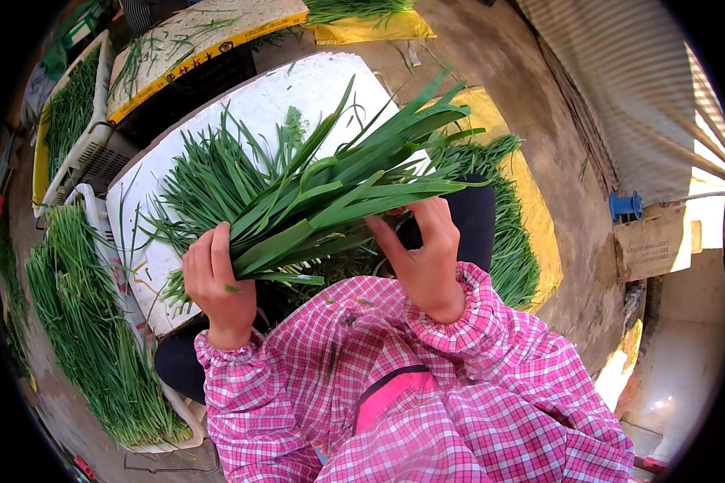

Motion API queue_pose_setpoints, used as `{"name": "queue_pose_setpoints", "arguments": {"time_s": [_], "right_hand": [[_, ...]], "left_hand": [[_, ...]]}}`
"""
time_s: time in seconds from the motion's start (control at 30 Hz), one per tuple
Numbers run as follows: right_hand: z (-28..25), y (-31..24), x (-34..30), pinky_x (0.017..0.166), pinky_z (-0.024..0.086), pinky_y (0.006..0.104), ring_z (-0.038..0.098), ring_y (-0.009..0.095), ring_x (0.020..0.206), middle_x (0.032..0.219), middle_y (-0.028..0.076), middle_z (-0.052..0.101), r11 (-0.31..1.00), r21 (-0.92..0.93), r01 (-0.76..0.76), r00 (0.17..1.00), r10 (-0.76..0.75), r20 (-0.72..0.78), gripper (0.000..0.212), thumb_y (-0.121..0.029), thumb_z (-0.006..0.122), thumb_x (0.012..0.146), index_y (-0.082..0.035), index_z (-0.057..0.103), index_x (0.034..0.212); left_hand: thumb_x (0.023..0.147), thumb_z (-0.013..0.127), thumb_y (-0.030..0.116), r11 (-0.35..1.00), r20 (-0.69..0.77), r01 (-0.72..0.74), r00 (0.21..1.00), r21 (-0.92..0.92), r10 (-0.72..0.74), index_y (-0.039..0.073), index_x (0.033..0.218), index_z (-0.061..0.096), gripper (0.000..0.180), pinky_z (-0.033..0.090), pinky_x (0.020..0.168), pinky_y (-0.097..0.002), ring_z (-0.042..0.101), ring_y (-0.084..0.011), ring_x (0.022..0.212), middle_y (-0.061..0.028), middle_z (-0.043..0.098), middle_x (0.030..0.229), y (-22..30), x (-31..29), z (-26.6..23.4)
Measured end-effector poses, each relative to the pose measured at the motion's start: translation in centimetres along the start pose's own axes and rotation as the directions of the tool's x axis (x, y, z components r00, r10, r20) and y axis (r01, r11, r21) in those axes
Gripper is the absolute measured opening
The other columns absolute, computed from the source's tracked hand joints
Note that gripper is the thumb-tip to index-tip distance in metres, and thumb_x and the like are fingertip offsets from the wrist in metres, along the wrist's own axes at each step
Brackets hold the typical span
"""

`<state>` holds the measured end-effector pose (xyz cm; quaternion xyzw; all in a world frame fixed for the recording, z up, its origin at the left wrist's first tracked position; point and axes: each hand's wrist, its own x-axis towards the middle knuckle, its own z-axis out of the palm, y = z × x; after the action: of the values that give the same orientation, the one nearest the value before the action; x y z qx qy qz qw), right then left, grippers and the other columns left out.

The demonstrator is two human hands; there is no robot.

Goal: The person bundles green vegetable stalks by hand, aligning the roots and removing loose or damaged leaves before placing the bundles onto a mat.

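Note:
A bunch of garlic chives (330,189), long flat green leaves, is held slanting above my lap with its leaf tips toward the upper right. My left hand (220,278) is closed around its lower left end. On the near side of the bunch, my right hand (428,262) grips from below. Its thumb and fingers reach under the leaves, so their tips are partly hidden. Behind the held bunch, a pile of loose chives (209,173) lies on a white board (330,72) in front of me.
At my left, a pale crate (189,419) is heaped with chives, and another crate (97,153) stands beyond it. A yellow sheet (544,233) bearing chives lies at my right. A yellow-edged table (250,34) stands at the far left. A blue spool (625,206) is by the right wall.

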<state>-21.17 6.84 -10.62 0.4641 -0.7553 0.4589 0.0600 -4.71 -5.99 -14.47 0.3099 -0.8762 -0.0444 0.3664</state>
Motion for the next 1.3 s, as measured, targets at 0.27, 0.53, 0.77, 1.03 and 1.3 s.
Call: {"name": "queue_pose_setpoints", "arguments": {"time_s": [0.27,0.53,0.77,1.03,1.3], "right_hand": [[-0.9,0.8,0.0,0.065,0.036,0.0292,0.052,0.02,0.062,0.068,0.005,0.056,0.993,0.105,0.048,0.998,-0.044,-0.037,0.017,0.002,0.065,0.063,-0.004,0.056,0.076],[-7.8,4.4,0.9,0.058,0.037,0.0315,0.051,0.017,0.061,0.069,0.01,0.057,-0.154,0.86,-0.486,0.805,-0.461,0.372,0.01,-0.011,0.056,0.079,0.0,0.057,0.078],[-7.2,7.2,0.4,0.062,0.045,0.0246,0.057,0.013,0.074,0.089,0.009,0.058,0.886,0.303,-0.351,0.71,0.041,0.703,0.031,-0.005,0.052,0.08,-0.003,0.05,0.11],[-11.9,3.6,5.7,0.061,0.042,0.0308,0.054,0.02,0.069,0.082,0.014,0.057,0.588,0.733,-0.342,0.724,-0.332,0.604,0.019,-0.013,0.048,0.083,-0.001,0.054,0.071],[-10.6,-0.5,4.1,0.054,0.044,0.0272,0.053,0.02,0.065,0.08,0.01,0.055,0.924,0.152,0.35,0.889,-0.379,0.258,0.036,-0.012,0.071,0.059,-0.001,0.057,0.09]], "left_hand": [[0.058,0.055,-0.002,1.0,0.016,0.027,1.0,-0.009,-0.027,0.001,0.097,0.052,0.039,0.041,0.069,-0.0375,0.051,-0.0315,0.078,-0.0137,0.053,0.088,-0.6,-0.4,0.6],[0.064,0.057,0.002,0.993,-0.039,0.1,0.994,-0.056,-0.102,0.0,0.097,0.052,0.033,0.041,0.07,-0.0373,0.052,-0.0318,0.079,-0.0145,0.054,0.086,-1.1,-0.1,0.4],[0.061,0.057,-0.003,0.978,-0.069,0.132,0.987,-0.159,-0.144,0.0,0.096,0.051,0.036,0.042,0.067,-0.0359,0.052,-0.0326,0.076,-0.015,0.054,0.085,-2.2,-0.6,1.1],[0.062,0.06,0.002,0.992,-0.174,0.018,0.984,-0.126,-0.04,0.0,0.103,0.049,0.042,0.042,0.069,-0.0362,0.053,-0.0307,0.079,-0.0148,0.054,0.088,-3.0,-0.9,1.5],[0.071,0.06,0.017,0.998,-0.284,-0.067,0.957,0.002,0.065,0.0,0.103,0.048,0.039,0.041,0.067,-0.0349,0.052,-0.0279,0.078,-0.0147,0.052,0.091,-3.6,-1.5,0.7]]}}
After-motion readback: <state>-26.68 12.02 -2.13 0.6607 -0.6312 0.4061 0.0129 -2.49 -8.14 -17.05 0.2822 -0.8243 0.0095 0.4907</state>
